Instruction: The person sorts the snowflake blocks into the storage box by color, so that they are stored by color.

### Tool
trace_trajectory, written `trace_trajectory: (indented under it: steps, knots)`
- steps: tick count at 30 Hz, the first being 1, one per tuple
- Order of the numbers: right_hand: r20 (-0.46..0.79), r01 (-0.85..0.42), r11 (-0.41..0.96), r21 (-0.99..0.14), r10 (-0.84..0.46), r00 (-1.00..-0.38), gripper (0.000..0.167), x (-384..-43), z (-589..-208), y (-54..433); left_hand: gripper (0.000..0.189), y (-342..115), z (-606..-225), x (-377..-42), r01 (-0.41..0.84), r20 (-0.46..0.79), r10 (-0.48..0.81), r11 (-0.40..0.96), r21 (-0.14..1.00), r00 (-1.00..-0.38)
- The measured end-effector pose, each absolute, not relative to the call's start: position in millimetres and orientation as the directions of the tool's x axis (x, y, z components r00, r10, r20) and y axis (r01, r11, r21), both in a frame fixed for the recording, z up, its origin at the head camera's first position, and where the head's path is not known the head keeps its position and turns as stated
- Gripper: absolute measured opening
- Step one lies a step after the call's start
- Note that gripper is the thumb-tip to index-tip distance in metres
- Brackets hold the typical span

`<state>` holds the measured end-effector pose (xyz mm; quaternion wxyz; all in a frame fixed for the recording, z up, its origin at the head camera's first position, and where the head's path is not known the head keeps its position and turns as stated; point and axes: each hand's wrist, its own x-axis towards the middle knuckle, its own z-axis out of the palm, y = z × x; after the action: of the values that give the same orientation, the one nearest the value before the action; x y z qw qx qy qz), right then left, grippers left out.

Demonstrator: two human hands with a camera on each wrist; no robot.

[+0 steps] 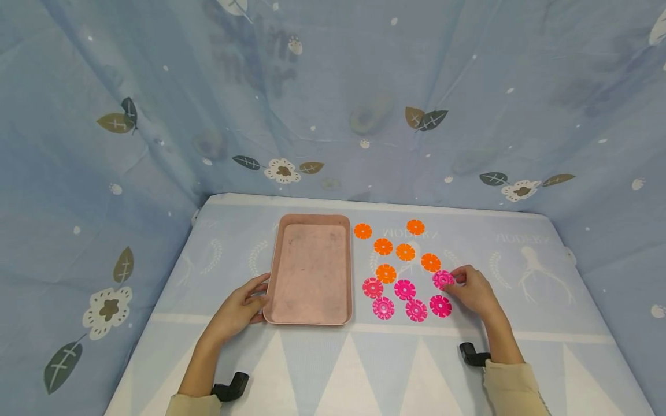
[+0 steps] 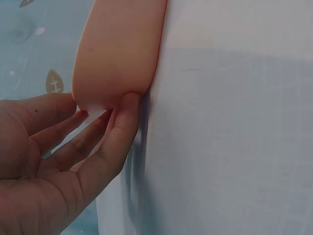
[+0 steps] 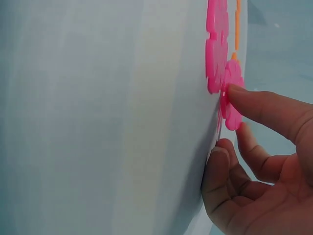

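A shallow pinkish rectangular tray (image 1: 312, 271) lies flat on the table. My left hand (image 1: 240, 306) grips its near left side, with fingers at the rim and low on the outer wall (image 2: 117, 63) in the left wrist view. Over on the right, my right hand (image 1: 472, 292) pinches a pink notched plastic disc (image 1: 443, 279) at its right edge. The right wrist view has the thumb against that disc (image 3: 234, 110) and a fingertip just below it. Several other pink discs (image 1: 416, 310) lie close by, and several orange discs (image 1: 405, 252) spread behind them.
A pale blue patterned cloth (image 1: 385, 358) covers the table. Blue printed fabric (image 1: 333, 104) hangs behind it and at both sides. Black wrist-worn devices (image 1: 231, 387) sit at the cuffs of the beige sleeves (image 1: 512, 387).
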<state>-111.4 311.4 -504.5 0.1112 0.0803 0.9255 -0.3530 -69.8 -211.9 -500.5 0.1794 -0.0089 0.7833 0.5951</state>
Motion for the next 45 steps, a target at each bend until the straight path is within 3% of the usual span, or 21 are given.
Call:
trace_trajectory:
  steps: [12, 29, 45]
  knots:
    - [-0.257, 0.252, 0.67, -0.698, 0.094, -0.962, 0.026, -110, -502, 319, 0.054, -212, -499, -70, -0.236, -0.299, 0.198, 0.289, 0.928, -0.934]
    - [-0.297, 0.283, 0.524, -0.803, 0.059, -0.953, 0.031, -123, -491, 303, 0.054, -213, -499, -70, -0.235, -0.294, 0.21, 0.267, 0.935, -0.932]
    - [-0.246, 0.201, 0.447, -0.871, -0.044, -0.968, 0.027, -161, -475, 257, 0.054, -215, -502, -70, -0.239, -0.296, 0.212, 0.255, 0.937, -0.931]
